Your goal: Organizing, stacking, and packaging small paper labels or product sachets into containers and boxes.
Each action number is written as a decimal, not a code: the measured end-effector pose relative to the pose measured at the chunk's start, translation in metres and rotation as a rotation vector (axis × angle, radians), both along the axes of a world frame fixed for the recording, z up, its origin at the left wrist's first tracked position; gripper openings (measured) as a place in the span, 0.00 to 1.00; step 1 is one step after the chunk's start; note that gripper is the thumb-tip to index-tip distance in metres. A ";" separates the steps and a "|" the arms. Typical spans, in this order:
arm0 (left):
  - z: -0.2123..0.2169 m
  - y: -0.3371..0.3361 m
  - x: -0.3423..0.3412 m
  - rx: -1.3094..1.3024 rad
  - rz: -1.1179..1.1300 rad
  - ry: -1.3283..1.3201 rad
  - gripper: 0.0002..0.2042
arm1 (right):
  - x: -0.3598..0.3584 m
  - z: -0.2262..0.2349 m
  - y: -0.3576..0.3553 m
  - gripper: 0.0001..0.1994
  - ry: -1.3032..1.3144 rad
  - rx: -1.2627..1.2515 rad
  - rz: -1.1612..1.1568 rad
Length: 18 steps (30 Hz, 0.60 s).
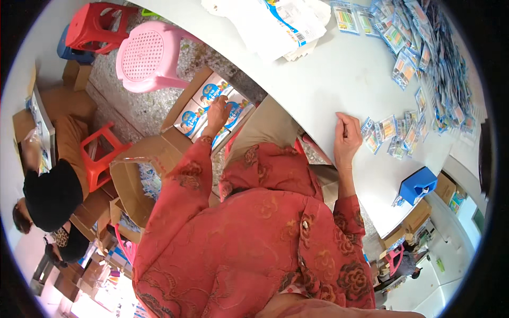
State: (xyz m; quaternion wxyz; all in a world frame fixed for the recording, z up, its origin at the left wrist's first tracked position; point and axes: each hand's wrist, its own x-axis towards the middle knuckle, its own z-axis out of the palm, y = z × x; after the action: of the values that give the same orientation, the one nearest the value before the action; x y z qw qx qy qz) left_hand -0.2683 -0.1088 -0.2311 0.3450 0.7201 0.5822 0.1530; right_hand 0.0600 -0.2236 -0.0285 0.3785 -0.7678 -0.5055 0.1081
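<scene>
To my left, my left hand [217, 112] reaches over an open cardboard box [185, 100], its fingers spread against the tops of the small white and blue printed cartons [189, 118] packed inside. It does not appear to lift any of them. My right hand [348, 137] rests at the near edge of the white table [313, 90], fingers curled together with nothing visible in them. Just right of it lie several small clear packets [385, 129] with blue edges and coloured contents. A large heap of the same packets [440, 69] covers the table's far right.
A stack of flattened printed cartons [281, 26] lies on the table's far side. A blue dispenser [418, 185] stands at the right edge. Pink [143, 55] and red stools [98, 26] and a cardboard box of packets [139, 183] stand left. Other people [53, 193] sit nearby.
</scene>
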 end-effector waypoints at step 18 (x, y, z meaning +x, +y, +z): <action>0.228 0.184 0.109 0.882 -0.183 0.023 0.34 | 0.000 -0.005 -0.005 0.08 0.090 0.140 -0.014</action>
State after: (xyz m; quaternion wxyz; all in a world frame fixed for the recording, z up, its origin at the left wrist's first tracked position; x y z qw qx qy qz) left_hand -0.1593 0.0749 -0.0027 0.0106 0.8485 0.3989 0.3475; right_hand 0.0602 -0.2290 -0.0331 0.4541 -0.7374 -0.4891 0.1042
